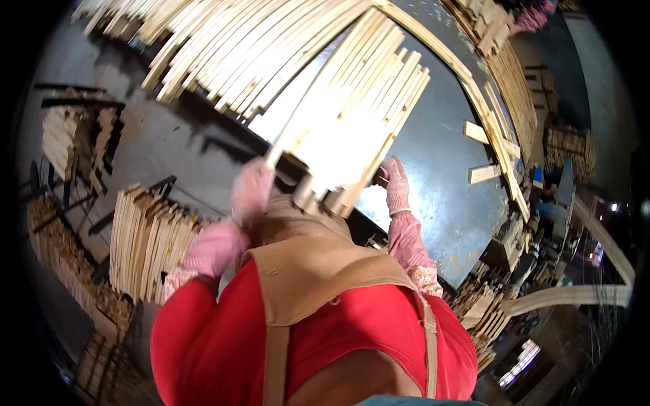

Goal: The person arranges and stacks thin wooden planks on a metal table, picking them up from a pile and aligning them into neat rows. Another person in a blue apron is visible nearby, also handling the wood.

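A bundle of pale wooden strips (pixel 352 108) lies side by side on the grey metal table (pixel 440 196), its near ends uneven and jutting over the front edge toward my apron. At the bundle's left side, my left hand (pixel 252 189), in a pink glove and slightly blurred, is closed round the near end of a thin wooden strip (pixel 290 128). My right hand (pixel 397 186), also gloved, is beside the near right end of the bundle. Its fingers are extended and apart, and it grips nothing I can see. Glare washes out the middle of the strips.
A wide row of wooden strips (pixel 230 47) covers the table's far left. A long curved-looking wooden rail (pixel 467 78) borders the right, with short wood blocks (pixel 484 174) against it. Stacked wood pieces (pixel 145 243) stand at left. Another person's sleeve (pixel 535 17) shows at far right.
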The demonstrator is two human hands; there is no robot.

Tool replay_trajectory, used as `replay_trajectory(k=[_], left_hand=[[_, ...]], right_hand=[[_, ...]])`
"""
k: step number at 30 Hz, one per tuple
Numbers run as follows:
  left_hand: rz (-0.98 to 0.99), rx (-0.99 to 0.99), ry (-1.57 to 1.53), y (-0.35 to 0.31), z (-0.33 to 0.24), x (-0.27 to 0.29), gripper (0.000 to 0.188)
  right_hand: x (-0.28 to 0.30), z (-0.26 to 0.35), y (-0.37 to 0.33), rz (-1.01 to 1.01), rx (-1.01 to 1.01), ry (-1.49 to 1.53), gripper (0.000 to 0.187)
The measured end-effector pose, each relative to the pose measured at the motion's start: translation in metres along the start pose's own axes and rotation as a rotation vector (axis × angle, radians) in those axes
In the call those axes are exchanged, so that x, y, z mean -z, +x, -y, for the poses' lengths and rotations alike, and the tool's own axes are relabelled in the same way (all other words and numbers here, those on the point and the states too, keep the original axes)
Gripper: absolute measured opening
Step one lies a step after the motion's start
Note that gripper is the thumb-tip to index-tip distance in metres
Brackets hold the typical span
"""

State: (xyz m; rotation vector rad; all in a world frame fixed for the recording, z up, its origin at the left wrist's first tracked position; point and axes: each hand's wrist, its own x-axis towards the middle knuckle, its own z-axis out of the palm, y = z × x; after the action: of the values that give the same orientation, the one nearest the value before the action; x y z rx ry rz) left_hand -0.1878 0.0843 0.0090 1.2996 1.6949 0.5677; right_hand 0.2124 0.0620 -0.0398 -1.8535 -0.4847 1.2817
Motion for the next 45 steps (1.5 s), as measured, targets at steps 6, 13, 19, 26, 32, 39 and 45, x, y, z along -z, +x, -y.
replay_trajectory(k=[6, 13, 19, 26, 32, 39, 45], left_hand=[[0.305, -0.219, 0.290, 0.033, -0.017, -0.068, 0.054], [0.071, -0.412, 0.594, 0.227, -0.112, -0.134, 0.082], [0.303, 0.008, -0.430, 0.241, -0.137, -0.179, 0.070], [0.332, -0.003, -0.650, 0.252, -0.198, -0.157, 0.095], [0.609, -0.545, -0.814, 0.268, -0.352, -0.083, 0.069], [0.466, -0.974, -0.269, 0.232, -0.405, -0.015, 0.064], [0.267, -1.080, 0.074, 0.175, -0.249, -0.013, 0.059]], right_hand=[[0.057, 0.026, 0.053, -0.088, 0.028, -0.379, 0.079], [0.048, 0.090, 0.134, -0.049, 0.047, -0.556, 0.087], [0.022, 0.126, 0.139, 0.073, 0.141, -0.292, 0.082], [0.045, 0.171, 0.134, 0.213, 0.259, 0.217, 0.083], [0.072, 0.326, 0.070, 0.199, 0.781, 0.271, 0.070], [0.058, 0.323, 0.013, -0.122, 0.867, -0.093, 0.063], [0.012, 0.166, -0.011, -0.185, 0.934, -0.088, 0.069]])
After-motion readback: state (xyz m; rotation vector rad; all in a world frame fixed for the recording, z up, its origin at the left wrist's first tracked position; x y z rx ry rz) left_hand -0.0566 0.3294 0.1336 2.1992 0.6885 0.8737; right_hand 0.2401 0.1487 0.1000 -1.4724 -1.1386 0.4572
